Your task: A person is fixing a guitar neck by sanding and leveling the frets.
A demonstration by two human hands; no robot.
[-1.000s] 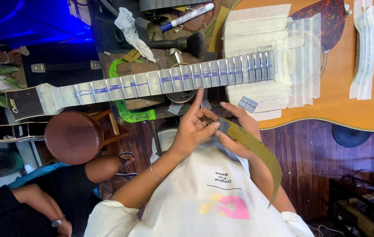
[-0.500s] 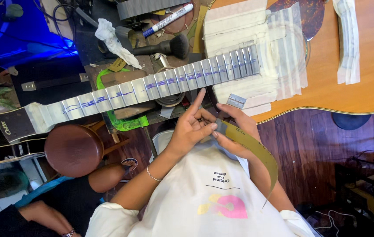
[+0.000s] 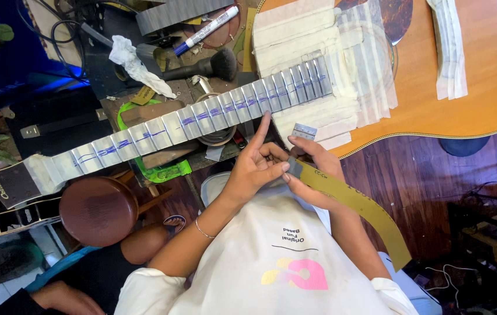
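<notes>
Head view looks down on a cluttered workbench (image 3: 114,93) above a dark wood floor (image 3: 435,192), with a round brown stool (image 3: 98,211) at my left. Across the bench lies an acoustic guitar (image 3: 493,76); its neck (image 3: 202,119) is wrapped in pale tape with blue marks between the frets, and more tape strips cover the body around the neck's end. Behind the neck sit a black brush (image 3: 204,66), a white marker with a blue cap (image 3: 204,31) and a crumpled white cloth (image 3: 134,64); a green strip (image 3: 164,172) curls under the neck. Close to my chest, my left hand (image 3: 254,172) pinches the near end of a long olive-yellow sandpaper strip (image 3: 359,204), forefinger raised, while my right hand (image 3: 312,175) closes around that same end; the rest trails over my right arm.
</notes>
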